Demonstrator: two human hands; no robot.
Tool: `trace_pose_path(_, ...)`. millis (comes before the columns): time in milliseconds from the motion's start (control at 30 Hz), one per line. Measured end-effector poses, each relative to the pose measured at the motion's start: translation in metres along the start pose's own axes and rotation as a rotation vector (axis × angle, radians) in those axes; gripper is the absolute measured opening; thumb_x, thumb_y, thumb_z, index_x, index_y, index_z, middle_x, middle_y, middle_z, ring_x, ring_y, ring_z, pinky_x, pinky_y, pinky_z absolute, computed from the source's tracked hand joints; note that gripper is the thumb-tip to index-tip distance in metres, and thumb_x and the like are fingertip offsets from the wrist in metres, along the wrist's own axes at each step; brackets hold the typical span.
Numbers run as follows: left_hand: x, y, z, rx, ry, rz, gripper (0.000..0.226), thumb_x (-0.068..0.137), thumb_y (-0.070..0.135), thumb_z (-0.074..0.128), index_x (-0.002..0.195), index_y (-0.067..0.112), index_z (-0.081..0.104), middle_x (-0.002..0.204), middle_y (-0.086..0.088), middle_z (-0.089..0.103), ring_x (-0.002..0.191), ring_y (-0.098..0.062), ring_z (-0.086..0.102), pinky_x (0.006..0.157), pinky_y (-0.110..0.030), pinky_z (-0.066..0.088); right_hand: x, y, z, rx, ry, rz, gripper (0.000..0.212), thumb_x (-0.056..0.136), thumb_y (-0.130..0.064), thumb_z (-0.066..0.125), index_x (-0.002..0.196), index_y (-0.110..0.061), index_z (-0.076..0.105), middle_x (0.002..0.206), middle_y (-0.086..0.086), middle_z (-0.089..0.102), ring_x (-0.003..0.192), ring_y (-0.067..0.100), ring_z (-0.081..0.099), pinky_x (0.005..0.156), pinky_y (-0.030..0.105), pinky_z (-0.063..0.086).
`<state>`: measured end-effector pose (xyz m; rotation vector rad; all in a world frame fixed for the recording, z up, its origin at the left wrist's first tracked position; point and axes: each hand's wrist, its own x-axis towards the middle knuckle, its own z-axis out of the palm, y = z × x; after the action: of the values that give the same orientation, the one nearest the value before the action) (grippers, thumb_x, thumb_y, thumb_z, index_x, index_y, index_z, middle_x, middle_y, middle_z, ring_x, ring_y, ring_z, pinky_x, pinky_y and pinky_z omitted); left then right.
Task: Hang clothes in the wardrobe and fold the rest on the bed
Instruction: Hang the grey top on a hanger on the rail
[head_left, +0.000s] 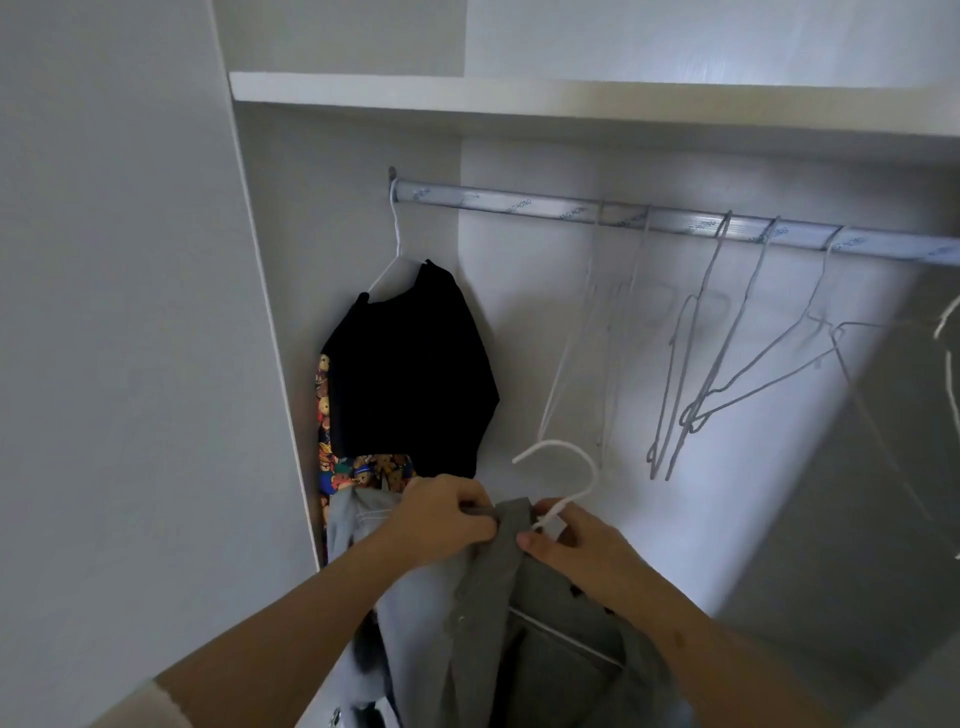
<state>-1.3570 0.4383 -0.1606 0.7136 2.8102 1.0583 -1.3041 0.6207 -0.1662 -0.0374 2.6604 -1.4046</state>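
Nearest, a grey woven garment (498, 597) is pinched at its top edge by the left hand (441, 519). The neck of a white wire hanger (556, 443), partly inside the garment, is gripped by the curled fingers of the right hand (576, 551). Just beyond, on the left, a black top (410, 374) is hung over a bear-patterned cloth (363, 470). Farther right, empty thin wire hangers (696, 364) are hooked on a round metal rail (571, 208), under a flat white shelf (519, 98), within smooth pale wardrobe walls (130, 312).
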Motion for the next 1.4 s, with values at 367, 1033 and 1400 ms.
trace_pose_path(367, 0.024, -0.016, -0.027, -0.246, 0.046, -0.050, 0.024, 0.074, 0.007, 0.063, 0.059, 0.025, 0.060, 0.059, 0.012, 0.055, 0.059, 0.002, 0.049, 0.061, -0.014, 0.038, 0.028, -0.038, -0.008, 0.103, -0.165, 0.056, 0.038, 0.090, -0.046, 0.051, 0.084, -0.009, 0.059, 0.096, -0.012, 0.053, 0.083, -0.008, 0.055, 0.072, 0.007, 0.045)
trace_pose_path(1033, 0.147, -0.019, -0.091, -0.362, 0.309, -0.216, 0.023, 0.089, 0.018, 0.053, 0.111, 0.020, 0.058, 0.119, -0.002, 0.057, 0.094, -0.011, 0.049, 0.076, -0.020, 0.036, 0.117, -0.142, -0.017, 0.763, 0.282, 0.277, 0.011, 0.085, -0.004, 0.051, 0.081, -0.005, 0.061, 0.085, 0.017, 0.058, 0.076, 0.028, 0.053, 0.066, 0.033, 0.045)
trace_pose_path(1400, 0.194, -0.010, -0.151, -0.578, 0.348, -0.187, 0.020, 0.089, 0.010, 0.049, 0.104, 0.007, 0.062, 0.106, -0.012, 0.062, 0.099, -0.025, 0.057, 0.086, -0.033, 0.048, 0.200, -0.216, -0.050, 0.726, 0.440, 0.140, 0.021, 0.090, -0.001, 0.053, 0.069, -0.006, 0.055, 0.063, 0.010, 0.048, 0.055, 0.021, 0.044, 0.053, 0.028, 0.039)
